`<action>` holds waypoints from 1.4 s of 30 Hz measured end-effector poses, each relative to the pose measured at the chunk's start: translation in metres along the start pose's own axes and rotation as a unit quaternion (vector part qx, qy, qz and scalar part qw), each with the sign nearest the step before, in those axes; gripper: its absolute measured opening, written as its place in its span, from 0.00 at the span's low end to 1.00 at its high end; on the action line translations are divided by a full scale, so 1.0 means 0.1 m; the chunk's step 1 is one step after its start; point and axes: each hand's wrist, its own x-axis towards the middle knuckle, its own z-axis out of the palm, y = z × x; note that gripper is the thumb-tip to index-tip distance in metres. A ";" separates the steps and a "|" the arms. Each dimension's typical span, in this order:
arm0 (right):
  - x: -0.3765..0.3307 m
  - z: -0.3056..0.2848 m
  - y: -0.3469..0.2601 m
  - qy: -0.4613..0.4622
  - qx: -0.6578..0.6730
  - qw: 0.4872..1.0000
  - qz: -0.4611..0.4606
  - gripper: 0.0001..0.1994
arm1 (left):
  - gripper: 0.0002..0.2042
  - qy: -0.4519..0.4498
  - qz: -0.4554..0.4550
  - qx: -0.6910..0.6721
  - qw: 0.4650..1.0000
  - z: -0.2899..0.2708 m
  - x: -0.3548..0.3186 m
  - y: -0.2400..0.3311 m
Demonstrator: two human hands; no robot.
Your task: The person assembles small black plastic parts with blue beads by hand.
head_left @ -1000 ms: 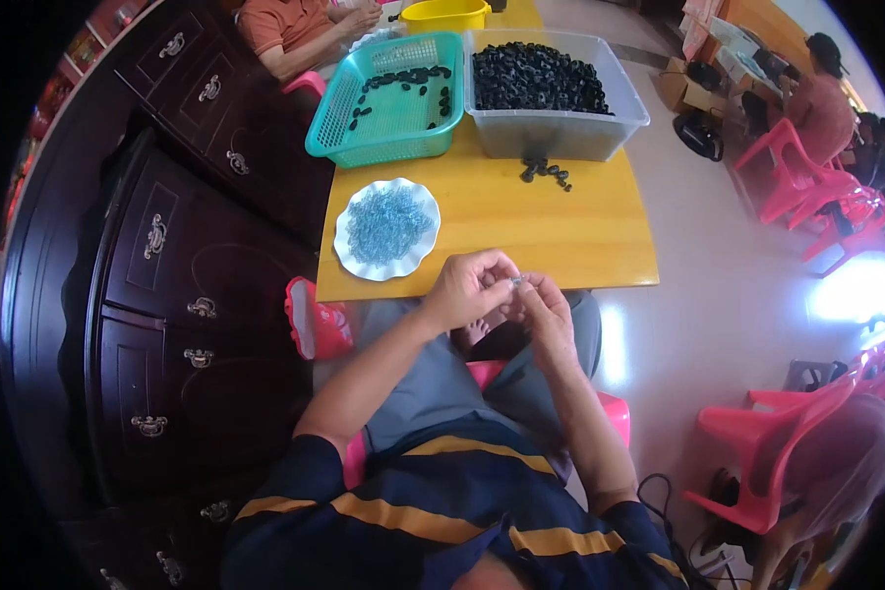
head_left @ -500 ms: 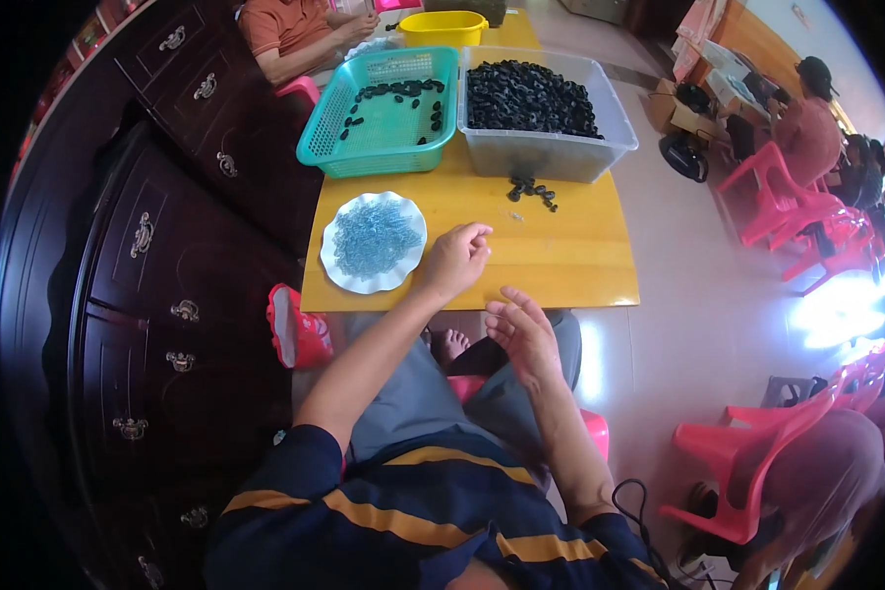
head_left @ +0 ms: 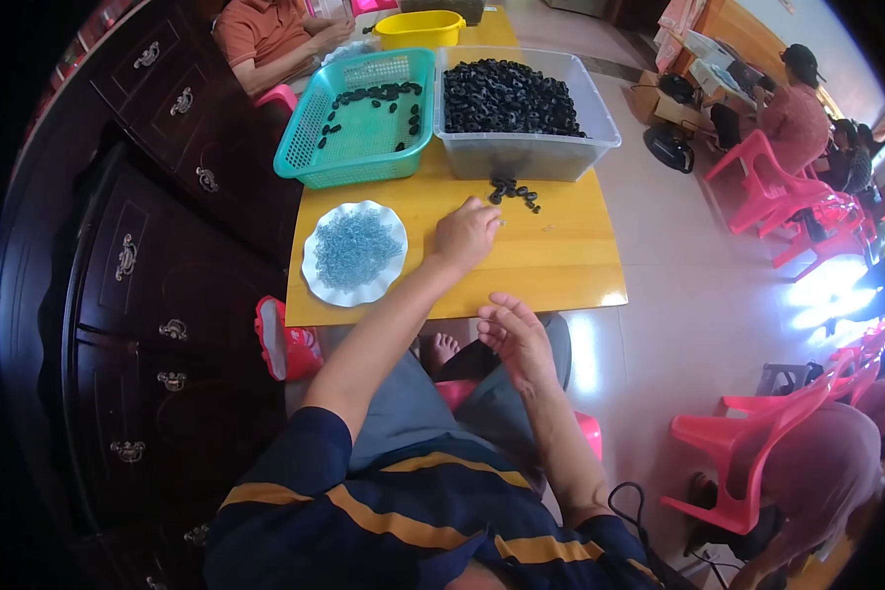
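Observation:
Over the yellow table, my left hand is closed, fingertips pressed together at the tabletop beside a tiny clear piece; what is in them is too small to make out. A small cluster of shiny black oval pieces lies just beyond it. Left of that hand stands a white scalloped plate heaped with small clear bluish pieces. My right hand hovers above my lap, just off the table's near edge, its fingers loosely bent and apart, with nothing visible in them.
A green plastic basket with scattered black pieces and a clear bin full of them stand across the table. Behind is a yellow tub. A co-worker sits far left. Dark cabinets line the left; pink chairs stand right.
My left hand has reached forward to the tiny clear piece near the black cluster, its fingers closing. My right hand stays over my lap with its fingers more bent. The view has shifted slightly.

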 end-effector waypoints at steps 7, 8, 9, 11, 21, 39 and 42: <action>-0.02 0.01 -0.09 0.014 -0.009 0.999 -0.035 0.14 | 0.04 -0.033 0.030 -0.059 0.997 -0.20 -0.24 0.09; -0.02 0.03 -0.09 0.036 -0.021 0.998 -0.047 0.14 | 0.04 -0.035 0.052 -0.084 0.995 -0.32 -0.31 0.14; -0.02 0.03 -0.10 0.062 -0.033 0.996 -0.062 0.14 | 0.04 -0.036 0.052 -0.084 0.995 -0.40 -0.37 0.23; -0.02 0.04 -0.10 0.060 -0.035 0.995 -0.067 0.12 | 0.04 -0.062 0.110 -0.130 0.984 -0.62 -0.51 0.41; -0.03 0.03 -0.04 -0.003 -0.102 0.988 -0.116 0.09 | 0.06 -0.097 0.142 -0.150 0.974 -0.96 -0.77 0.62; -0.03 0.06 0.03 -0.013 -0.164 0.966 -0.199 0.07 | 0.12 -0.208 0.015 -0.240 0.948 -0.95 -0.74 0.51; -0.03 0.06 0.01 -0.010 -0.151 0.967 -0.207 0.07 | 0.11 -0.311 -0.110 -0.301 0.895 -1.01 -0.66 0.56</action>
